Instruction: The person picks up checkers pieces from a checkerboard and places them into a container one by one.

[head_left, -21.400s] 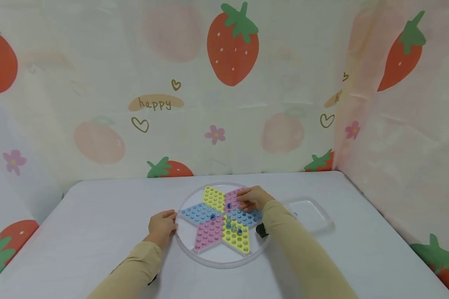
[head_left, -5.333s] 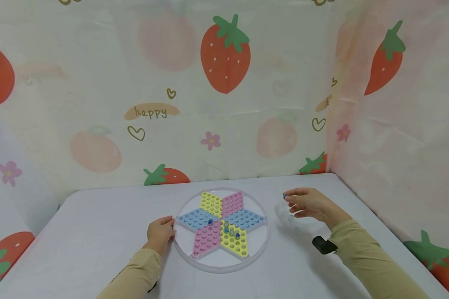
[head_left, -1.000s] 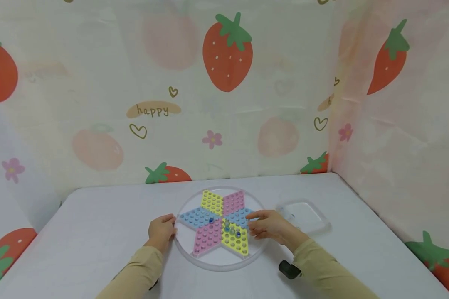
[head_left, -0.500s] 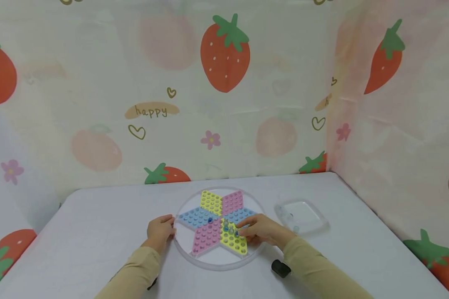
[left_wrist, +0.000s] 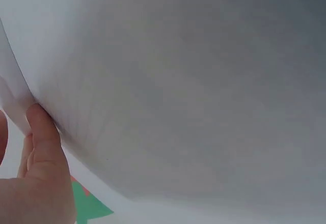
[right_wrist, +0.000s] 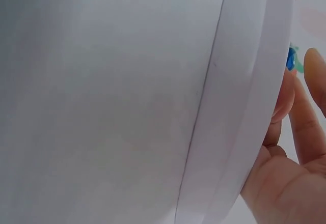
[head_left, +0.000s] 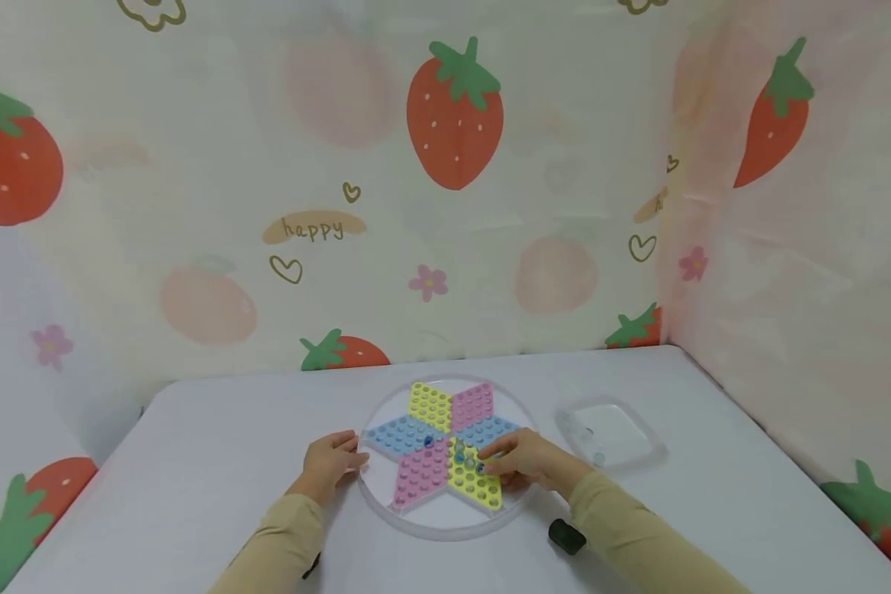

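Note:
A round Chinese checkers board (head_left: 421, 487) with a clear rim lies on the white table, its star in yellow, pink and blue. My left hand (head_left: 327, 466) grips the rim at the left; the left wrist view shows the thumb (left_wrist: 45, 140) against the edge. My right hand (head_left: 530, 462) reaches over the board's right side. Its thumb and index finger pinch a blue marble (head_left: 480, 469) in the near yellow point. Several marbles line that point's inner part, and a dark blue marble (head_left: 428, 441) sits left of centre. In the right wrist view, the blue marble (right_wrist: 291, 58) shows beside the fingertips.
To the right of the board, a clear plastic tray (head_left: 657, 450) holds a few clear marbles. A patterned cloth wall (head_left: 483, 223) stands behind the table, with another along the right. Dark wrist devices show under both forearms.
Earlier the right hand held a blue marble over the tray, then came left to the near yellow point's marbles. A blue marble in the far pink point is gone. The left hand stays at the rim.

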A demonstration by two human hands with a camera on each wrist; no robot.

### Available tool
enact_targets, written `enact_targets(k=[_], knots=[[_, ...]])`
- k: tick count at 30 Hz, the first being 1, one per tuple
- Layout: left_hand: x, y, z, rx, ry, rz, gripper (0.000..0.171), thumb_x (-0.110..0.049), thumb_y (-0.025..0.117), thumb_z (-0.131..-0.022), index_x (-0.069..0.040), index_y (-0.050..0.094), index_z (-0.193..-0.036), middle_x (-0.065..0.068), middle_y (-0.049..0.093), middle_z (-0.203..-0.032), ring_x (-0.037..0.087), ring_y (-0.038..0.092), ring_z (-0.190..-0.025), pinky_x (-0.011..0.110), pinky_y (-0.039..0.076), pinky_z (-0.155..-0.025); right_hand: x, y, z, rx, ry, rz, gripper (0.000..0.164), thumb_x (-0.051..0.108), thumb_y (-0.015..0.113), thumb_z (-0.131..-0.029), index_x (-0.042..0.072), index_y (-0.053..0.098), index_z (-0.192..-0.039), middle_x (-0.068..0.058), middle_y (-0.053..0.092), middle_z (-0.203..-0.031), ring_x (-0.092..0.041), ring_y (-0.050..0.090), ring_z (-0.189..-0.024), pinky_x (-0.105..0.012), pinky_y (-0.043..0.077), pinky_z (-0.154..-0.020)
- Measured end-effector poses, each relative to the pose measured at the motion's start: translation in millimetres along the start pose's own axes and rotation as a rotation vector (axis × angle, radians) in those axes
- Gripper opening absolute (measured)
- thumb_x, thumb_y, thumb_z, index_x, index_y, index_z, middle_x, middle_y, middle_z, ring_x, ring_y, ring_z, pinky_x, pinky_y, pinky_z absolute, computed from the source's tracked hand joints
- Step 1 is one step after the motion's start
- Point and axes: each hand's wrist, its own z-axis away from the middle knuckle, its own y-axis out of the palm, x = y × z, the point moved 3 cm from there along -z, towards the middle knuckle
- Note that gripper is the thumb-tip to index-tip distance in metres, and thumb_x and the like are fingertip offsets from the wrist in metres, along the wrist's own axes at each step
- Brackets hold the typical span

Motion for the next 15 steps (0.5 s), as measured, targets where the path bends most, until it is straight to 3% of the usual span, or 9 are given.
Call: enact_targets(k=[7, 15], knots=[[2.9, 2.4, 2.0, -0.049, -0.007, -0.041, 0.058, 0.019, 0.059, -0.083, 0.014, 0.041, -0.138, 0.029, 0.042, -0.141, 0.036, 0.045, -0.127, 0.027, 0.052, -0.075, -1.3, 0.2, 1.0, 0.001, -0.041, 0.057, 0.024, 0.001, 0.074, -0.083, -0.001, 0.073, -0.107, -0.003, 0.056, -0.066, -0.012, 0.050, -0.059, -0.023, 0.048, -0.054], [-0.4, 4.0, 1.6, -0.082, 0.005, -0.070, 0.055, 0.019, 0.057, -0.084, 0.014, 0.043, -0.137, 0.030, 0.044, -0.138, 0.038, 0.046, -0.127, 0.028, 0.052, -0.079, -0.1, 3.8, 1.5, -0.040, -0.042, 0.070, 0.020, 0.002, 0.075, -0.082, 0.000, 0.074, -0.101, -0.002, 0.055, -0.063, -0.012, 0.048, -0.056, -0.023, 0.047, -0.052]])
